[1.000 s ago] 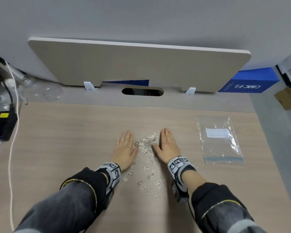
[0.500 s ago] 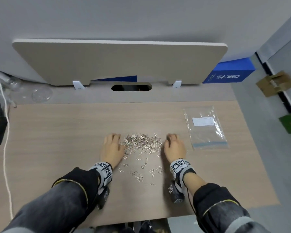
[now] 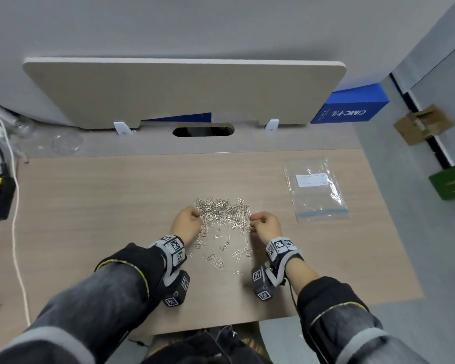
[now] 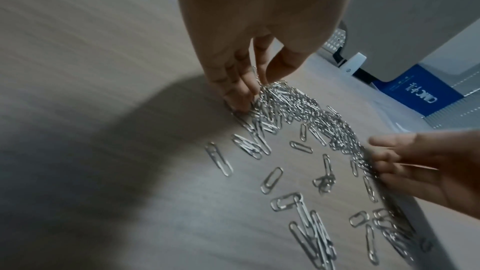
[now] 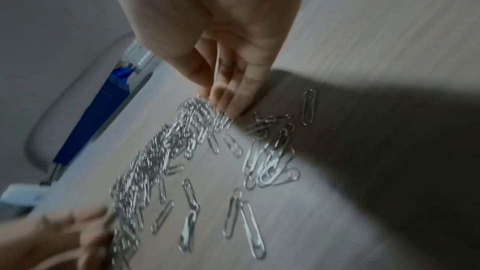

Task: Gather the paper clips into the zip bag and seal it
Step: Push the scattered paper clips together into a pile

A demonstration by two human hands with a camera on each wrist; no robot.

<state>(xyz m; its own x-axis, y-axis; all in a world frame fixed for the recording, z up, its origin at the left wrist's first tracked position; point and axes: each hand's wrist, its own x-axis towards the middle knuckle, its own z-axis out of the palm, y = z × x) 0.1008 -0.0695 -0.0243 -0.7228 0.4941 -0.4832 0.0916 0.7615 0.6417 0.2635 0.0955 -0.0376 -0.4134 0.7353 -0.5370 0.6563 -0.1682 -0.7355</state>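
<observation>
paper clips (image 3: 222, 215) heaped mid-table (image 3: 90, 206), strays nearer the person | left hand (image 3: 185, 224) and right hand (image 3: 265, 225) flank heap, fingers curled into clips | zip bag (image 3: 315, 190) flat, well right, apart

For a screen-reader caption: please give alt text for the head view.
Two hands, left hand and right hand, rake a pile of paper clips together on a wooden desk. An empty zip bag lies flat to their right.
</observation>
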